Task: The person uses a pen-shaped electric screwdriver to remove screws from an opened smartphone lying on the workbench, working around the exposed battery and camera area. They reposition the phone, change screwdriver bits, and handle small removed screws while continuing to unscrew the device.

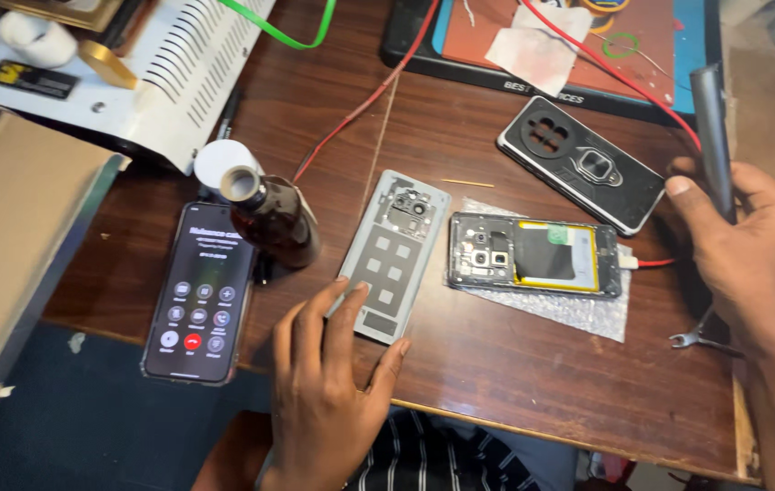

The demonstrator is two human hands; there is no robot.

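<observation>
My left hand [328,382] rests on the wooden table [496,364], fingertips touching the lower end of a grey phone back cover [394,255] that lies inner side up. To its right an opened phone [533,255] with its battery showing lies on bubble wrap [578,314], a red wire plugged into its right end. My right hand [751,250] is closed around a dark grey handle-shaped tool [713,136] held upright at the right edge. A black phone case [581,164] lies behind the opened phone.
A lit phone [198,291] with a call screen lies at the left, beside a brown glass bottle [269,218] and a white roll [222,162]. A white vented box [160,73] and a cardboard box [5,236] stand far left. A work mat [551,36] and tweezers [701,338] are also here.
</observation>
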